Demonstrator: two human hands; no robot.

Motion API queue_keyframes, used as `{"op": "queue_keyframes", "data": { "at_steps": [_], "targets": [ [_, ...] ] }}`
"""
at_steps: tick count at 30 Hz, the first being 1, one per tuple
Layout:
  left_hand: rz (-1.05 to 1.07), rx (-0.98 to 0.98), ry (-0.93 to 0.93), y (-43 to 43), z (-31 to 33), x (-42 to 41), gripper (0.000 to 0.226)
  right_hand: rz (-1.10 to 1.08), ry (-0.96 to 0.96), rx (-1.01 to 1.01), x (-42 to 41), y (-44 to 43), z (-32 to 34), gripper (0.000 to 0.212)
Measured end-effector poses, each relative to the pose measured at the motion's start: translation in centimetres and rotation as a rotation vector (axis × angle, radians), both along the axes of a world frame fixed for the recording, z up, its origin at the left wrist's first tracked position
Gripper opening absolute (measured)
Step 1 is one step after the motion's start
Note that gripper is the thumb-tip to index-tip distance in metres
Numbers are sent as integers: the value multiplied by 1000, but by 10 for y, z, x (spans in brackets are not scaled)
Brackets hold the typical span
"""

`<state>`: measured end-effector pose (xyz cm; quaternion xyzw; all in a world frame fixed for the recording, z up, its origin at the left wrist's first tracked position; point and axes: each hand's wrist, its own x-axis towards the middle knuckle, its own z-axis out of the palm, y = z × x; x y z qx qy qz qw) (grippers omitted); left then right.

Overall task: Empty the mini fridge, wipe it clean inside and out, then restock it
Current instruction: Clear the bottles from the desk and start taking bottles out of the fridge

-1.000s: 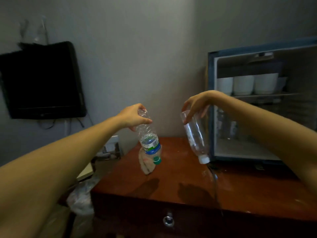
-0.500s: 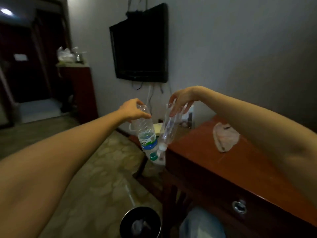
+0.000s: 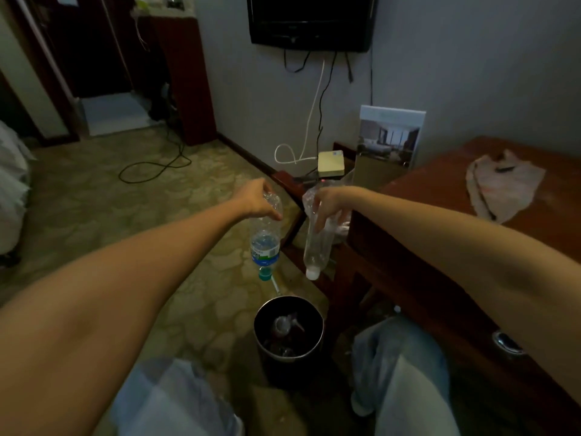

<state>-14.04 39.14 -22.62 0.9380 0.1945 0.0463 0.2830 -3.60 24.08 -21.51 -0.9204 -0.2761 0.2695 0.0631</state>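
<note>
Head view: labelled water bottle (image 3: 265, 243) is held inverted (green cap down) by left hand (image 3: 256, 199), gripped at base. Unlabelled clear bottle (image 3: 317, 243), w/ white cap down, is gripped by right hand (image 3: 328, 206). Both are held over round waste bin (image 3: 283, 372), beside wooden desk (image 3: 440, 196).

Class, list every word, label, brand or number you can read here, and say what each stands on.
Nothing reads clearly.
Blue and green label on the clear green-capped plastic bottle in the left hand: white lettering, too blurred.
Clear white-capped plastic bottle in the right hand: no label shows.
Leaning white picture card: faint heading, unreadable.
Black wall television: small mark on its lower edge, too small.
</note>
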Motion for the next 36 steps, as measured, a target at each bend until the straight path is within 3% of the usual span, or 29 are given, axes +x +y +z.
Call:
{"op": "queue_keyframes", "data": {
  "at_steps": [12,16,24,36],
  "targets": [
    [12,-64,100,6,-55,11,67,39,10,-90,-1,11,-86,50],
    [10,-68,95,5,-57,16,67,54,-34,-82,2,12,-85,61],
    [-5,-93,100,-2,-72,25,70,61,-84,-45,13,11,-75,59],
    [-33,-102,155,-14,-84,29,65,13,28,3,16,11,-83,62]
  ]
}}
